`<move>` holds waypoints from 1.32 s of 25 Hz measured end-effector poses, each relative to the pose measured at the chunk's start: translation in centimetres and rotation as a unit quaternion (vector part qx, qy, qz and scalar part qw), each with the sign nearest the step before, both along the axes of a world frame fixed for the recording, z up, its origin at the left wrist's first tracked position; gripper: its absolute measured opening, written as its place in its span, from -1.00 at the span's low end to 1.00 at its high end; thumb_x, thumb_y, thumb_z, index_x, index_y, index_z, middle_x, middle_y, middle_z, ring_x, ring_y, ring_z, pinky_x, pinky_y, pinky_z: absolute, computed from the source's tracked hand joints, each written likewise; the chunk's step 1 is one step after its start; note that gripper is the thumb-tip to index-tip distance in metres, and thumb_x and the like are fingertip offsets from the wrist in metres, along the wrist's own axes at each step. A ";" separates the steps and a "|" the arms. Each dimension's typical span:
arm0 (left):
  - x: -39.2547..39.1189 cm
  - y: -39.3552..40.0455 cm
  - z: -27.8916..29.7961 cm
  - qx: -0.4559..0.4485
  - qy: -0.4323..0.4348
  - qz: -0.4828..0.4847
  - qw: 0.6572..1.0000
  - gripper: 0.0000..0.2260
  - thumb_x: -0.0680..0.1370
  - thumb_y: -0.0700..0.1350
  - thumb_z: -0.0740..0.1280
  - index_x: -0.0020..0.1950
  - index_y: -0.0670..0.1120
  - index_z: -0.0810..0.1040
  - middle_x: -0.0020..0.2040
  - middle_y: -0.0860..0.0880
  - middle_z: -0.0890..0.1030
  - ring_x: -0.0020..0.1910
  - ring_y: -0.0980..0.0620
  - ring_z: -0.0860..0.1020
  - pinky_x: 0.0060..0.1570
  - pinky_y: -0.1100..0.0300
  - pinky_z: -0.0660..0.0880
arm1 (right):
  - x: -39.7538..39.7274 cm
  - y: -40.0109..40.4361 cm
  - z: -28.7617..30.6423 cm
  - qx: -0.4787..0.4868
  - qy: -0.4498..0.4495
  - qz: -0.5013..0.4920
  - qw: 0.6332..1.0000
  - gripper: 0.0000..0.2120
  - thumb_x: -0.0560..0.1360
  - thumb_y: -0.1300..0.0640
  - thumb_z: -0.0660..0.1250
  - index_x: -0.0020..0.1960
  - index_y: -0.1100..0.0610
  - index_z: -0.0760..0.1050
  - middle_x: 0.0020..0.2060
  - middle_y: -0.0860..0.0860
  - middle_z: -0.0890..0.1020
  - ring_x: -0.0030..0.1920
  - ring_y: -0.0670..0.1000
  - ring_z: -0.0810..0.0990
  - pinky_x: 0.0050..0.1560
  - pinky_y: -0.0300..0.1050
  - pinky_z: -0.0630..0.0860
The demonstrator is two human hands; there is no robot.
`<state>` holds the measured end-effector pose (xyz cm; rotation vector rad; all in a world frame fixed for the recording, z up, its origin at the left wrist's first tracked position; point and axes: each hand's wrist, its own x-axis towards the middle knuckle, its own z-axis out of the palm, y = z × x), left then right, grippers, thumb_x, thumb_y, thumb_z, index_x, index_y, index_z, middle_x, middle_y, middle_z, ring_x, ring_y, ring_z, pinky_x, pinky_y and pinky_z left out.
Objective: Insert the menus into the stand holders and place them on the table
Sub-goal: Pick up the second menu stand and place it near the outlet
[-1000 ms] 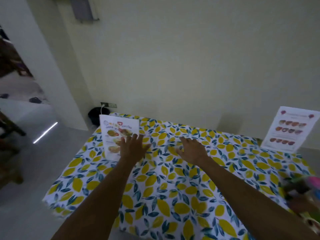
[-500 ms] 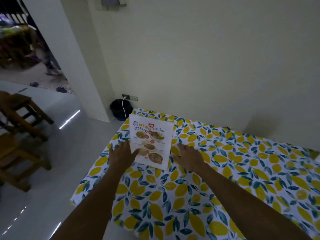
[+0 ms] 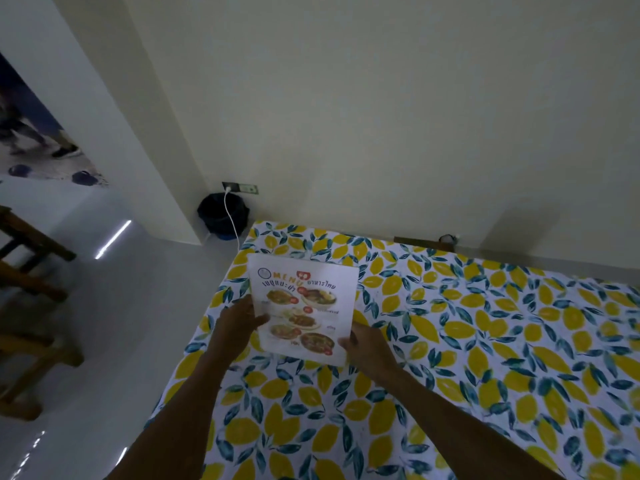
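A white menu (image 3: 304,306) with pictures of food dishes stands upright in a clear stand holder near the far left corner of the table (image 3: 485,341). The table carries a cloth printed with yellow lemons and green leaves. My left hand (image 3: 239,320) grips the menu's left edge, thumb on its front. My right hand (image 3: 367,344) holds its lower right corner. The holder's base is hidden behind my hands.
A cream wall runs close behind the table. A black bin (image 3: 221,216) with a white cable stands on the floor by the wall socket. Wooden chairs (image 3: 31,306) stand at the left on the glossy grey floor. A doorway opens at the far left.
My view swung left; the second menu at the right is out of sight. Both hands closed in on the menu's edges from resting on or beside it, and it now sits nearer me.
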<state>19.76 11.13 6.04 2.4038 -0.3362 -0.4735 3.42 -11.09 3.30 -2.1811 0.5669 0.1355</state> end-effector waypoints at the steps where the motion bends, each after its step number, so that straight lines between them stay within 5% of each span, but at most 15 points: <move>1: 0.8 -0.2 0.6 -0.016 0.011 -0.001 1.000 -0.58 0.48 -0.08 0.46 0.32 -0.05 0.51 0.17 -0.08 0.66 0.07 -0.07 0.62 -0.12 0.17 0.49 | 0.7 -0.2 0.2 0.003 -0.014 -0.003 1.000 -0.75 0.55 0.12 0.35 0.20 0.15 0.57 -0.06 -0.02 0.67 -0.09 -0.01 0.62 -0.14 -0.17 0.50; 3: 3.0 -0.5 1.7 -0.012 -0.006 -0.015 1.000 -0.61 0.46 -0.03 0.46 0.27 -0.02 0.55 0.13 -0.06 0.68 0.04 -0.07 0.64 -0.13 0.15 0.52 | 2.9 -0.8 1.0 -0.006 -0.028 -0.019 0.999 -0.97 0.54 0.14 0.36 -0.05 0.06 0.59 -0.26 -0.14 0.58 -0.22 -0.05 0.57 -0.17 -0.15 0.46; 5: 5.6 -1.0 3.0 -0.019 -0.023 -0.014 0.999 -0.61 0.43 0.08 0.45 0.23 0.05 0.55 0.11 -0.02 0.70 0.03 -0.06 0.66 -0.02 0.02 0.60 | 5.3 -1.4 2.2 -0.016 -0.044 -0.024 0.999 -0.86 0.54 0.14 0.37 -0.17 -0.04 0.52 -0.32 -0.09 0.58 -0.27 -0.03 0.58 -0.19 -0.12 0.48; 8: 10.4 -2.2 4.8 -0.035 -0.049 -0.036 0.998 -0.60 0.44 0.10 0.44 0.25 0.12 0.52 0.12 0.05 0.69 0.04 0.03 0.66 0.07 0.00 0.60 | 9.8 -2.5 4.2 -0.060 -0.063 -0.026 0.996 -0.95 0.55 0.12 0.35 -0.09 0.01 0.54 -0.31 -0.07 0.56 -0.19 0.03 0.61 -0.26 -0.26 0.44; 12: 17.8 -4.2 6.3 -0.063 -0.085 -0.085 0.991 -0.59 0.46 0.12 0.42 0.28 0.09 0.51 0.17 0.04 0.68 0.10 0.01 0.64 0.06 0.03 0.58 | 16.5 -4.2 6.0 -0.093 -0.098 -0.081 0.988 -0.81 0.53 0.12 0.37 0.00 0.26 0.52 -0.29 0.05 0.58 -0.21 0.10 0.59 -0.23 -0.11 0.40; 20: 32.2 -6.8 3.9 -0.063 -0.105 -0.190 0.974 -0.69 0.47 0.09 0.41 0.15 0.01 0.53 0.08 0.07 0.69 -0.14 0.16 0.60 -0.27 0.26 0.48 | 28.1 -4.3 3.3 -0.121 -0.105 -0.199 0.967 -0.74 0.48 0.10 0.42 0.06 0.25 0.52 -0.11 0.19 0.69 -0.09 0.18 0.67 -0.13 0.00 0.60; 24: 35.6 -6.3 1.1 -0.103 -0.087 -0.201 0.970 -0.66 0.48 0.04 0.42 0.23 0.01 0.54 0.13 0.00 0.70 0.01 0.04 0.66 -0.04 0.03 0.61 | 31.2 -3.7 0.7 -0.150 -0.091 -0.212 0.961 -0.78 0.47 0.12 0.41 -0.04 0.28 0.52 -0.18 0.22 0.68 -0.16 0.21 0.66 -0.16 0.08 0.61; 28: 37.3 -6.2 -1.0 -0.133 -0.063 -0.206 0.968 -0.62 0.46 0.01 0.47 0.25 0.03 0.54 0.13 0.00 0.70 -0.03 0.13 0.65 -0.10 0.17 0.57 | 33.1 -3.9 -1.3 -0.146 -0.071 -0.223 0.961 -0.83 0.43 0.10 0.40 -0.08 0.19 0.50 -0.19 0.16 0.68 -0.17 0.16 0.67 -0.14 0.11 0.63; 33: 38.6 -7.0 -3.0 -0.134 -0.038 -0.212 0.967 -0.60 0.41 0.10 0.46 0.22 0.08 0.54 0.11 0.04 0.70 -0.03 0.11 0.67 -0.02 -0.05 0.63 | 34.1 -4.6 -2.1 -0.138 -0.056 -0.247 0.958 -0.79 0.44 0.09 0.40 -0.01 0.20 0.52 -0.12 0.19 0.69 -0.10 0.20 0.67 -0.07 0.07 0.62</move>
